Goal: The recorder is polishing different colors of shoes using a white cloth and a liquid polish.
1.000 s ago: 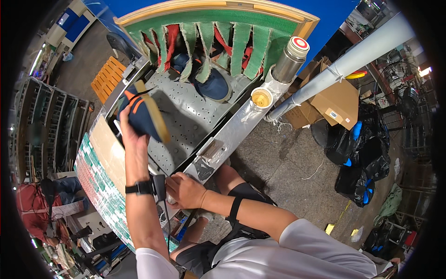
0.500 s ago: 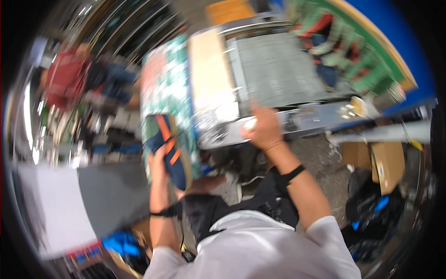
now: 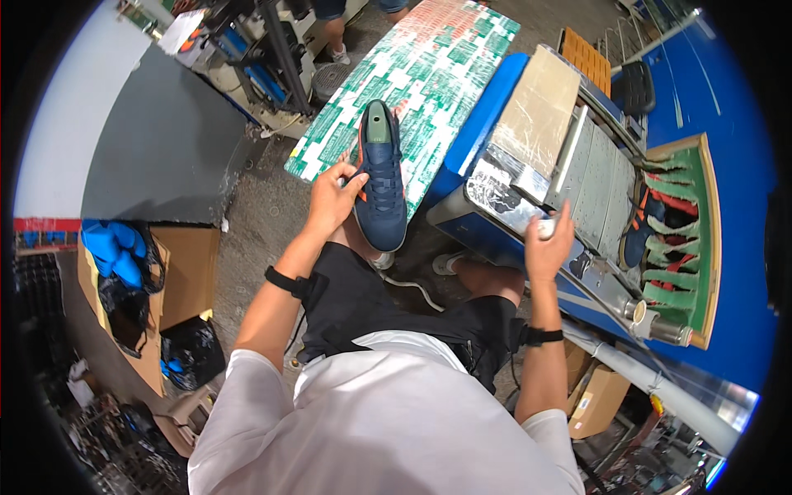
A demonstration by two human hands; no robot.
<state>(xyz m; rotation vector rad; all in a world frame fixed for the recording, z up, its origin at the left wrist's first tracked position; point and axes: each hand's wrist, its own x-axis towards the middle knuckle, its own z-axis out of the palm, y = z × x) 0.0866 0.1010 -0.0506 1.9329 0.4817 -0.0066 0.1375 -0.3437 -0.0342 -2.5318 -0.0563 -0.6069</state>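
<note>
Navy sneaker [image 3: 380,183] with orange trim and dark laces is held above the person's knees, sole down. Its long axis runs near-vertical in the head view: toe toward the person, heel and green insole away, over the near edge of the green-and-white patterned board [image 3: 412,91].

Left hand [image 3: 334,198]: fingers curled closed on the sneaker's left side at the lace area, gripping it.

Right hand [image 3: 548,244]: closed around a small white object [image 3: 545,228], resting at the foil-wrapped edge [image 3: 503,198] of the blue machine [image 3: 487,124].

Farther right, a perforated metal conveyor [image 3: 598,177] leads to green strip curtains [image 3: 676,239]; another dark sneaker [image 3: 638,235] lies there. Cardboard box [image 3: 186,280] with blue items [image 3: 111,252] sits at left on the floor.
</note>
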